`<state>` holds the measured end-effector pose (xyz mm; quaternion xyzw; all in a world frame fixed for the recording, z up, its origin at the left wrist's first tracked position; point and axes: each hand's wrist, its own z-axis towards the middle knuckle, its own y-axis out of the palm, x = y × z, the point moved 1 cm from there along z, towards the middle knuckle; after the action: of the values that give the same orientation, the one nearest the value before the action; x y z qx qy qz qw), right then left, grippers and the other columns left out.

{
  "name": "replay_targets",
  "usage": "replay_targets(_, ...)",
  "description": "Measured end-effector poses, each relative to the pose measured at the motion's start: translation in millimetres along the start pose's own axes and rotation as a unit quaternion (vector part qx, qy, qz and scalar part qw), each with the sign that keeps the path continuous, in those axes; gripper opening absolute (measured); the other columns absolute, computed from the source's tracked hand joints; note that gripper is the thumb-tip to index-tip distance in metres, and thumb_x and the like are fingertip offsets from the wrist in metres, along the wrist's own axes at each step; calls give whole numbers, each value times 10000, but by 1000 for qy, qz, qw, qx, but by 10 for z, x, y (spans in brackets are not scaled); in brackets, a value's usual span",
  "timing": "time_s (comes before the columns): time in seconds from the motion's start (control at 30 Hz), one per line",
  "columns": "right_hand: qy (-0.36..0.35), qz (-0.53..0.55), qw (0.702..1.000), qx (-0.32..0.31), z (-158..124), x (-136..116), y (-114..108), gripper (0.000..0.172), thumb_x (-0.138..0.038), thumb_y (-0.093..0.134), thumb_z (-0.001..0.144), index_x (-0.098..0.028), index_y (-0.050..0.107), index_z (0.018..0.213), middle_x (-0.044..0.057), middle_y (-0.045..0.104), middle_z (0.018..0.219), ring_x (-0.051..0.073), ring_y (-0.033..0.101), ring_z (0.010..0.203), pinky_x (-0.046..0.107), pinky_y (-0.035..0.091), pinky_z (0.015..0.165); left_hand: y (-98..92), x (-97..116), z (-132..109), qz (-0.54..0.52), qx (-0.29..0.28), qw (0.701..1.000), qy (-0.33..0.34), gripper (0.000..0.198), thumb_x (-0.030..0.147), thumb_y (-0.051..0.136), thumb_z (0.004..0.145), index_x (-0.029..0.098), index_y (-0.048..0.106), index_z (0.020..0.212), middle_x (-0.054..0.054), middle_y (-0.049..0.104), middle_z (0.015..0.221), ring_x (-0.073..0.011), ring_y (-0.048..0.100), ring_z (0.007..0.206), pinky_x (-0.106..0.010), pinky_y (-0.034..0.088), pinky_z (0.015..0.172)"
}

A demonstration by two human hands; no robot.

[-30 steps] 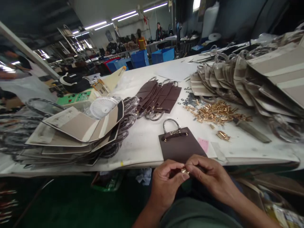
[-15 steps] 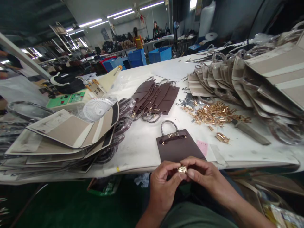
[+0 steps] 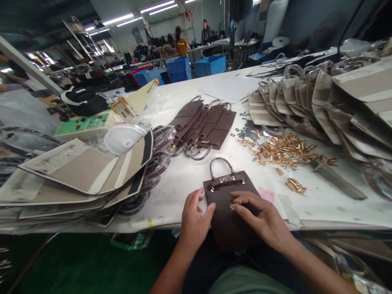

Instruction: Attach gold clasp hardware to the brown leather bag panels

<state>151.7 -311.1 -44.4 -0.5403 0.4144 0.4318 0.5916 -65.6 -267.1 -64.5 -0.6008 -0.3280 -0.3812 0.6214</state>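
A dark brown handbag panel (image 3: 228, 222) with a wrapped loop handle (image 3: 221, 160) lies in front of me, its lower end past the table's near edge. Across its upper part runs a short strap with a metal clasp (image 3: 227, 179). My left hand (image 3: 196, 218) is open beside the panel's left edge, thumb and fingers apart; whether it touches the panel I cannot tell. Over the panel, my right hand (image 3: 260, 214) pinches small gold metal fittings (image 3: 233, 206) between thumb and fingers. Their exact shape is partly hidden.
Gold fittings (image 3: 284, 150) lie heaped at the right, near a flat grey tool (image 3: 338, 179). Brown panels (image 3: 203, 124) are stacked further back. Piles of beige-lined bag pieces stand left (image 3: 76, 167) and right (image 3: 367, 87). A white fan (image 3: 122, 139) is at left.
Both hands held the gold fittings together near the table edge. Now my left hand has let go and moved left to the panel's side; my right hand has moved forward over the panel.
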Motion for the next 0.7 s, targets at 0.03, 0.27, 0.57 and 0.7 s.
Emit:
replay_targets(0.03, 15, -17, 1000, -14, 67, 16, 32, 194, -419, 667, 947, -248, 755, 926, 97, 728, 1293, 297, 679, 1185, 444, 505, 1045, -1, -41, 64, 23, 7, 1000, 3, 554, 276, 754, 813, 224, 637, 1352, -113, 671, 1266, -254, 647, 1037, -362, 548, 823)
replay_targets(0.27, 46, 36, 998, 4, 443, 48, 359, 216, -431, 665, 940, -238, 743, 880, 104, 607, 1483, 326, 536, 1383, 523, 344, 1192, 126, -64, 229, 63, 9, 998, -10, 677, 328, 808, 765, 214, 595, 1398, -110, 693, 1220, -257, 629, 961, -422, 504, 922)
replay_targets(0.57, -29, 257, 959, -119, 596, -38, 323, 208, -426, 698, 957, -225, 742, 985, 99, 749, 1240, 268, 689, 1159, 432, 497, 1060, 416, 105, 303, -273, -14, 953, -134, 997, 321, 905, 678, 169, 399, 1524, -56, 726, 1038, -188, 677, 836, -305, 522, 798)
replay_targets(0.7, -39, 158, 985, -57, 549, 74, 4, 210, -443, 689, 961, -239, 738, 975, 84, 745, 1240, 284, 639, 1258, 449, 467, 1108, 503, 228, 368, -265, -54, 949, -164, 472, 285, 901, 655, 155, 730, 1075, -58, 745, 945, -197, 673, 835, -281, 501, 752)
